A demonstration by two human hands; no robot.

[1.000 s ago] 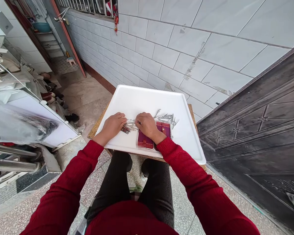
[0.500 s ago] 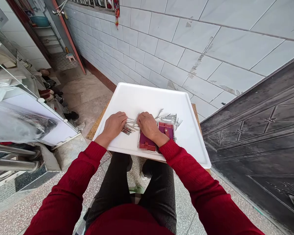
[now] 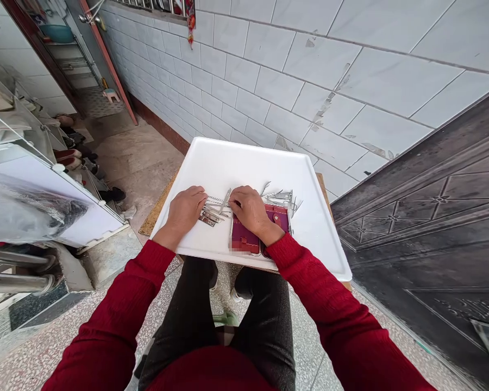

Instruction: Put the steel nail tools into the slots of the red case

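A white tray (image 3: 264,147) lies in front of me with small metal manicure tools on it. My left hand (image 3: 186,209) rests at the left ends of several slim tools (image 3: 215,201), fingers curled together; anything in them is hidden. My right hand (image 3: 249,209) is closed in a pinch at a slim metal manicure tool (image 3: 227,196), which stands out at a slant beside the fingertips. Nail clippers (image 3: 208,217) lie just below, between the hands. Under my right wrist is a purple and red case (image 3: 239,227), partly covered by the hand.
More metal tools (image 3: 285,196), some with curved handles, lie beyond the case on the right. The tray sits on a wooden board (image 3: 151,217). A tiled wall (image 3: 252,81) stands behind, a dark panelled door (image 3: 415,217) to the right, and a shelf with shoes (image 3: 71,157) to the left.
My left hand has drawn slightly left and the clippers beside it show more. My right hand stays at the slim tool. The view has shifted slightly.
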